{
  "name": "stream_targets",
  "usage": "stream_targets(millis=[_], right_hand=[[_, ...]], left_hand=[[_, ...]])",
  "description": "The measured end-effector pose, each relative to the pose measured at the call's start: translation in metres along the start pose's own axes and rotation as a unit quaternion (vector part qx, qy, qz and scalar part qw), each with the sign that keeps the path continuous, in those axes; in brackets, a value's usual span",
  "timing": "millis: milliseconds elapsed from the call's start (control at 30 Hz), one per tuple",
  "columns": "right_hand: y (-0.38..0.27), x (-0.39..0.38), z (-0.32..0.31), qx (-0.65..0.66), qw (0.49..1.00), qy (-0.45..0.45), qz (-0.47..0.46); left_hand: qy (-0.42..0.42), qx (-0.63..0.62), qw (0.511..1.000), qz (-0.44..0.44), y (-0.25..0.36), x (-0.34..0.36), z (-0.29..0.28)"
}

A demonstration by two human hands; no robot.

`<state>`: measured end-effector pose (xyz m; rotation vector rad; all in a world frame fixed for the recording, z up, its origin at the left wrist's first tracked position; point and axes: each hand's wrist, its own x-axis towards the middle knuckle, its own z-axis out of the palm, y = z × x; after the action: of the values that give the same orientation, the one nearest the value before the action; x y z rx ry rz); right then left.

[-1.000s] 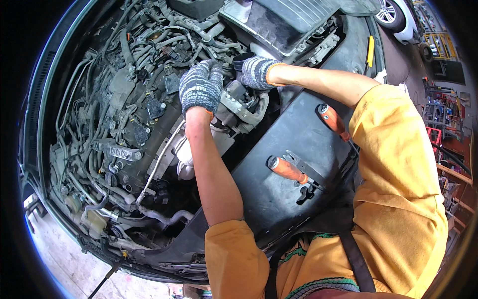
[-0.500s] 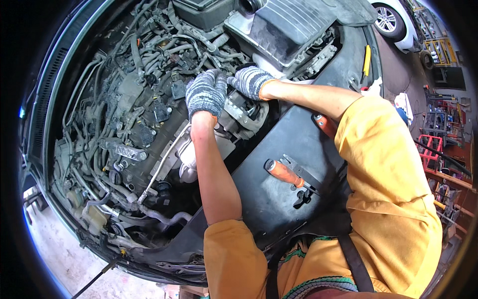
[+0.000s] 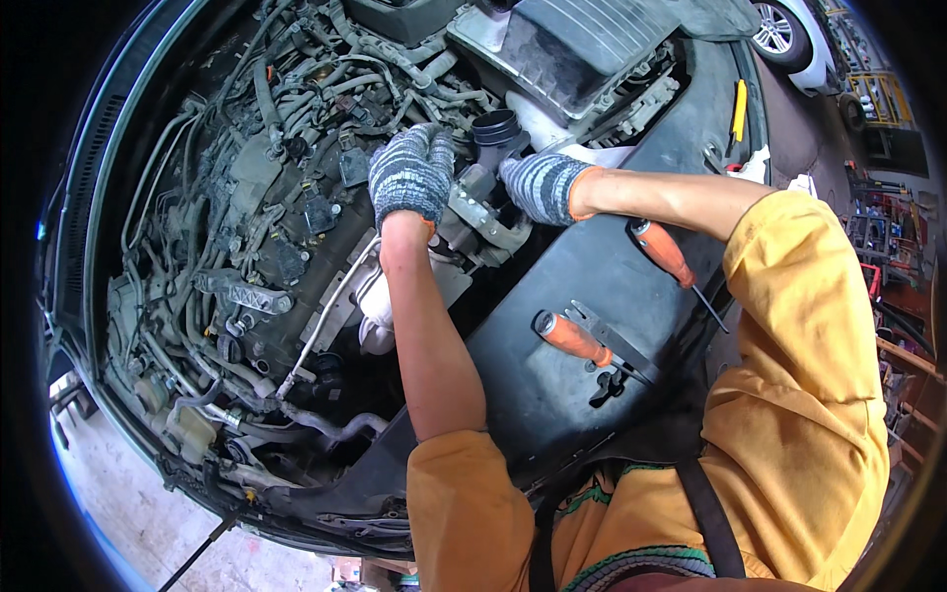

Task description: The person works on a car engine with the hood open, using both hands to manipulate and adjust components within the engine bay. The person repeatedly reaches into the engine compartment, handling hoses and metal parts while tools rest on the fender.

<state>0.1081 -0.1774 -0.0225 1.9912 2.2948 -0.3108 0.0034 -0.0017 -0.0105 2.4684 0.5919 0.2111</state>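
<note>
In the engine bay, my left hand (image 3: 412, 176), in a grey-and-white knit glove, reaches down with curled fingers. The fingertips are hidden, and so is whatever they hold. To its right a short black air pipe (image 3: 496, 130) with a ribbed round mouth stands upright. My right hand (image 3: 545, 187), gloved alike, is closed against the lower side of this pipe, its fingertips partly hidden. Below the hands lies a metal engine part with a bracket (image 3: 488, 219).
Two orange-handled screwdrivers, one nearer me (image 3: 574, 338) and one farther right (image 3: 663, 253), lie on the black front cover (image 3: 533, 286) beside a flat grey tool (image 3: 617, 340). A black airbox (image 3: 562, 49) sits beyond my hands. A yellow tool (image 3: 739, 111) lies far right.
My right hand has moved right and toward me, uncovering the black pipe. The left hand stays nearly in place. More of the farther screwdriver shows beside my right arm.
</note>
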Motion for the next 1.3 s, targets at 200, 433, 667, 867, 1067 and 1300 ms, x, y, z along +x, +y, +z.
stream_targets(millis=[200, 433, 667, 867, 1067, 1300], right_hand=[[0.003, 0.029, -0.014, 0.093, 0.922, -0.369, 0.071], [0.024, 0.023, 0.035, -0.057, 0.868, -0.454, -0.194], [0.006, 0.018, 0.037, 0.11, 0.927, -0.337, 0.121], [-0.012, 0.019, -0.011, 0.144, 0.938, -0.284, 0.14], [-0.017, 0.023, -0.017, 0.125, 0.938, -0.3, 0.119], [-0.002, 0.032, 0.026, 0.096, 0.914, -0.385, 0.089]], left_hand=[[-0.004, 0.003, 1.0, -0.014, -0.003, -0.005, -0.007], [-0.003, -0.011, 1.0, 0.001, 0.008, 0.001, -0.001], [0.005, 0.003, 1.0, -0.005, 0.002, -0.003, -0.004], [0.009, 0.0, 1.0, -0.005, -0.002, -0.003, -0.002], [0.012, 0.007, 1.0, -0.002, -0.002, -0.004, -0.002], [-0.004, 0.003, 1.0, -0.011, 0.004, -0.002, -0.003]])
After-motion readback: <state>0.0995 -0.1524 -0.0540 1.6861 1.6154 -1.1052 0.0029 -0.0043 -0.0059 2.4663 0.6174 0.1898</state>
